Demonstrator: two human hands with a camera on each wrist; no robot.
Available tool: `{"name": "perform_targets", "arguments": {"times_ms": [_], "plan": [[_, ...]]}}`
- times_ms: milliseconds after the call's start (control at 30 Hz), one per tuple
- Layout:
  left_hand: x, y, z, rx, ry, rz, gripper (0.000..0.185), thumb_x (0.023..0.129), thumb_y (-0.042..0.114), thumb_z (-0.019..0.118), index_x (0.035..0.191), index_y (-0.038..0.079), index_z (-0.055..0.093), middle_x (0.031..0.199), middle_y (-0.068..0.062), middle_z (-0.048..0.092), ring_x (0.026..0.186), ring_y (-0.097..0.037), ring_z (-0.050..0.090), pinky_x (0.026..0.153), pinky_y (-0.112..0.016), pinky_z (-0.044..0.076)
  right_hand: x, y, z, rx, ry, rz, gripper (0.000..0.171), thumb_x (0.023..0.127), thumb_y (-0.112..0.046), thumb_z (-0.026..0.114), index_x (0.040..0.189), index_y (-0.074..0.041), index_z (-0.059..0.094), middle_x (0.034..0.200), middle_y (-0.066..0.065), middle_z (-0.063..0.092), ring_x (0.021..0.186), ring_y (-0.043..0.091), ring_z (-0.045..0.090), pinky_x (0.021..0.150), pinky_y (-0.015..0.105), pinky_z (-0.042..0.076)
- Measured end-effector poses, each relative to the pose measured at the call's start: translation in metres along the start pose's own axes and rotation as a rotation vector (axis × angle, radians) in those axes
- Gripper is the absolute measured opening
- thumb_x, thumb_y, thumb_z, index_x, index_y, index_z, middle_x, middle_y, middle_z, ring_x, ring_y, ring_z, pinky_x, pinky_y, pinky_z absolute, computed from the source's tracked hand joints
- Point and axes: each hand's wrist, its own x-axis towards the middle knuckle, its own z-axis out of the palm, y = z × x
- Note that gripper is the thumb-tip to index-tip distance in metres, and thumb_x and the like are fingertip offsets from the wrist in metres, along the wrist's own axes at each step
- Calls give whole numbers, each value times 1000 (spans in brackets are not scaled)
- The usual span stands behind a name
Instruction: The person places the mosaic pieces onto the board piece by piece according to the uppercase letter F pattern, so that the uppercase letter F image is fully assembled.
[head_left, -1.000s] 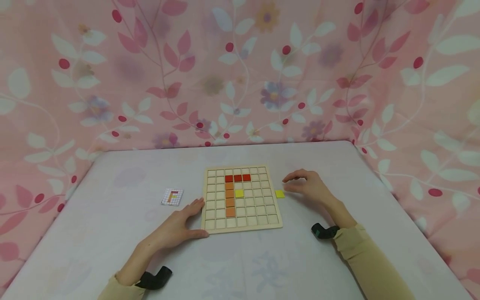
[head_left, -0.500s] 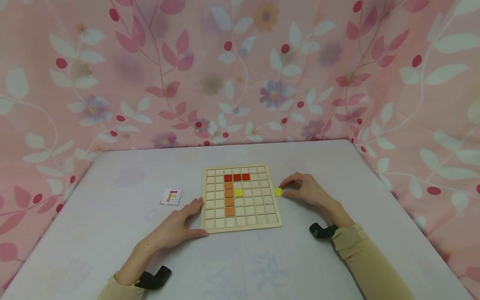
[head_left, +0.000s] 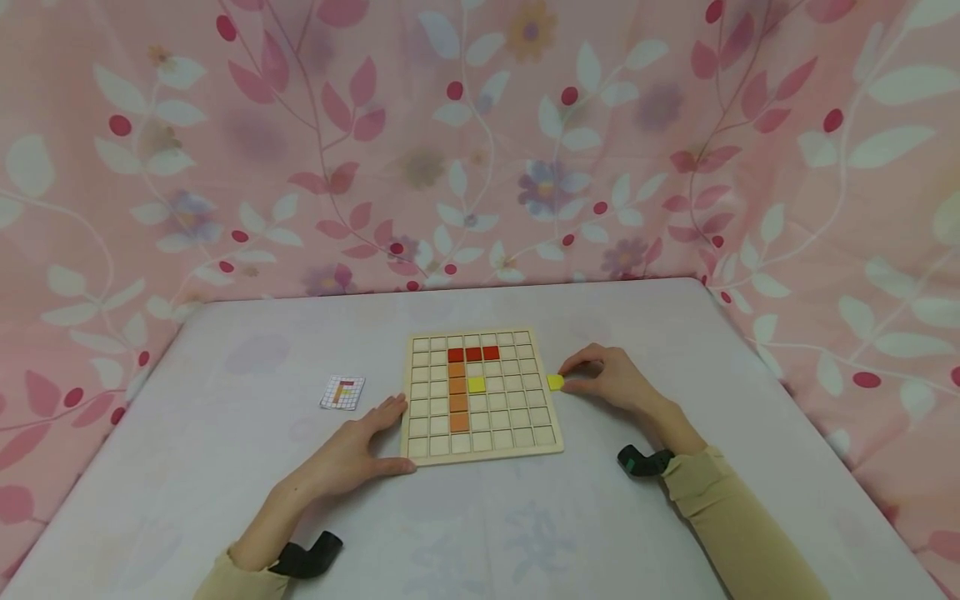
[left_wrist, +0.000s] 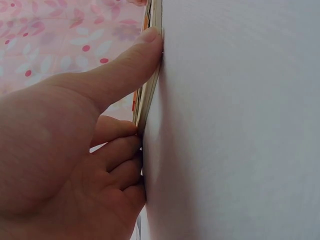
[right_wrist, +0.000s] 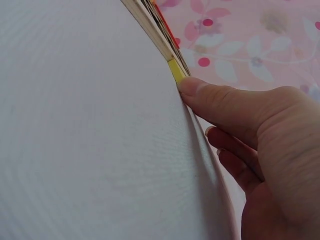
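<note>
A wooden grid board lies on the table with three red tiles in a row, an orange column below them and one yellow tile beside the column. My right hand pinches a second yellow tile on the table, just off the board's right edge. In the right wrist view the thumb touches that yellow tile next to the board's rim. My left hand rests at the board's front-left corner; its thumb presses the board's edge.
A small pattern card lies on the table left of the board. Pink floral fabric closes in the back and both sides of the table. Black wrist straps sit on both arms.
My right hand dropped from a raised pose onto the loose yellow tile and pinched it; the tile shifted slightly toward the board. The left hand stayed put.
</note>
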Motion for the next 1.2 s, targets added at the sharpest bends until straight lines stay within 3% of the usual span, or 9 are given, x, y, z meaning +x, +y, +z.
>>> {"name": "perform_targets", "arguments": {"times_ms": [233, 467, 733, 1200], "plan": [[1, 0, 1, 16, 9, 15, 99, 69, 57, 74, 148, 16, 30, 154, -1, 24, 142, -30, 19, 112, -53, 20, 1, 11, 0, -1, 10, 19, 24, 72, -28, 81, 94, -22, 72, 96, -7, 65, 97, 12, 57, 95, 41, 40], [0, 1, 1, 13, 4, -1, 99, 69, 56, 75, 148, 18, 29, 154, 1, 24, 142, -27, 19, 112, -52, 20, 1, 10, -2, -35, 11, 21, 25, 73, -32, 81, 95, -23, 72, 98, -6, 64, 100, 15, 57, 95, 44, 41], [0, 0, 1, 12, 8, -1, 99, 69, 55, 75, 148, 17, 30, 154, 1, 24, 142, -27, 19, 112, -52, 20, 4, -4, -6, -33, 67, 116, 22, 75, -33, 79, 94, -26, 72, 100, -6, 63, 105, 20, 53, 97, 46, 37], [0, 0, 0, 5, 1, 2, 99, 70, 55, 75, 149, 17, 28, 154, 1, 24, 143, -26, 18, 112, -52, 20, 22, -30, 13, -20, 70, 16, 23, 75, -32, 79, 95, -25, 72, 100, -10, 63, 102, 12, 53, 97, 44, 39]]}}
